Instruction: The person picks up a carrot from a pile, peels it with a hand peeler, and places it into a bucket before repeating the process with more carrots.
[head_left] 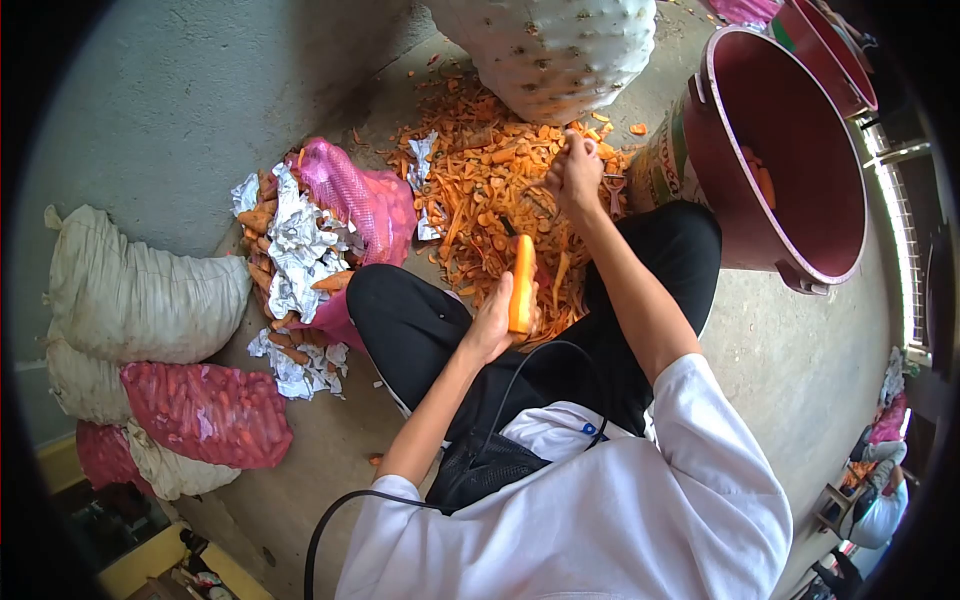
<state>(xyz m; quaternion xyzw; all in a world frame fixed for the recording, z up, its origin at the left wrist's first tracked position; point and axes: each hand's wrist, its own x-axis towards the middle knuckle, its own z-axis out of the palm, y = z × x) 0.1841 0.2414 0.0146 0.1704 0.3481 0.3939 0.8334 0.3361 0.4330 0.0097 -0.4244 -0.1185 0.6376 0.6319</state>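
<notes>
Bright even daylight, soft shadows, fisheye distortion, dark vignetted corners

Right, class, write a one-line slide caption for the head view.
Left hand holds a carrot, right hand above a heap of orange peelings, red tub alongside.

A heap of orange peelings [470,190] covers the concrete floor [800,380] below a bulging white sack [550,50]. To the right stands a big maroon tub [810,230] with a few peeled carrots [760,185] inside, and a second tub [835,55] just behind it. An open pink net bag [355,195] spills unpeeled carrots [258,215] among crumpled silvery sheets [300,250], probably foil. Further left lie stacked white sacks [140,300] and a full pink net bag [205,415]. Another person [880,510] crouches far off at the lower right.
</notes>
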